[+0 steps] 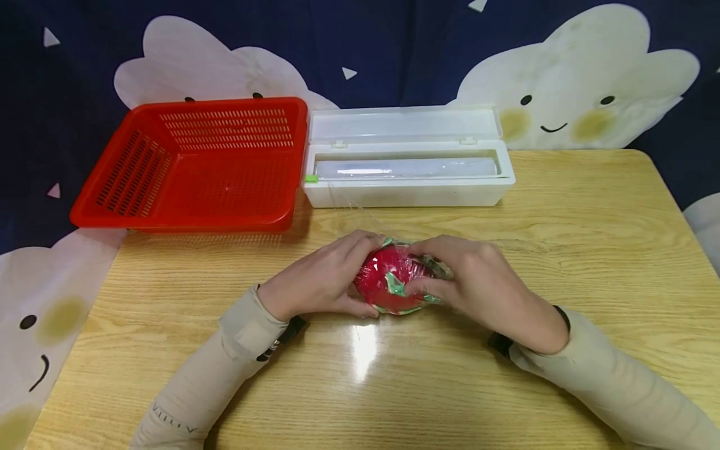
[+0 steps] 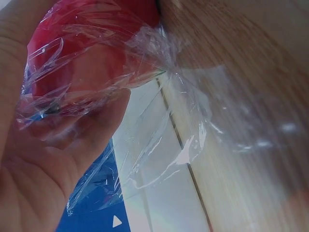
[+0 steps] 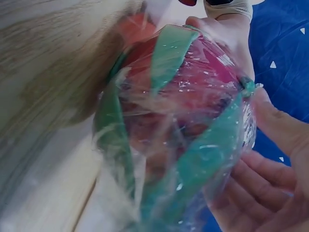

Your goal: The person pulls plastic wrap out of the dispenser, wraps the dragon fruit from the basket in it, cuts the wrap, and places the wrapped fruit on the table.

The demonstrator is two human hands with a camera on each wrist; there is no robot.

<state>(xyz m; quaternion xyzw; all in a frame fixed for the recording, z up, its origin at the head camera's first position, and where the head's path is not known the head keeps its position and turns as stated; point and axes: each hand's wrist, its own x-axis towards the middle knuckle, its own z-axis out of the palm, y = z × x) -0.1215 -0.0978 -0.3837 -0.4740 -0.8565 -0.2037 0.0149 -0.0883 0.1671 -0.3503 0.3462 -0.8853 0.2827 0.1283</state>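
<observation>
A red dragon fruit (image 1: 378, 284) with green scales lies near the middle of the table, wrapped in clear cling film (image 3: 169, 106). My left hand (image 1: 326, 275) grips its left end, fingers over the far side and thumb on the near side. At the other end, my right hand (image 1: 478, 275) holds the wrapped fruit between thumb and fingers. In the left wrist view, loose, crumpled film (image 2: 193, 140) trails off the fruit past the left palm (image 2: 38, 179). The right wrist view shows the right thumb (image 3: 277, 121) against the film beside a green scale tip.
Behind the fruit stands a white dispenser box (image 1: 405, 195), lid raised, holding a roll of cling film (image 1: 405, 167). A red plastic basket (image 1: 185, 222) sits to its left. The wooden table (image 1: 596, 250) meets a dark blue curtain (image 1: 382, 37) with cloud prints at the back.
</observation>
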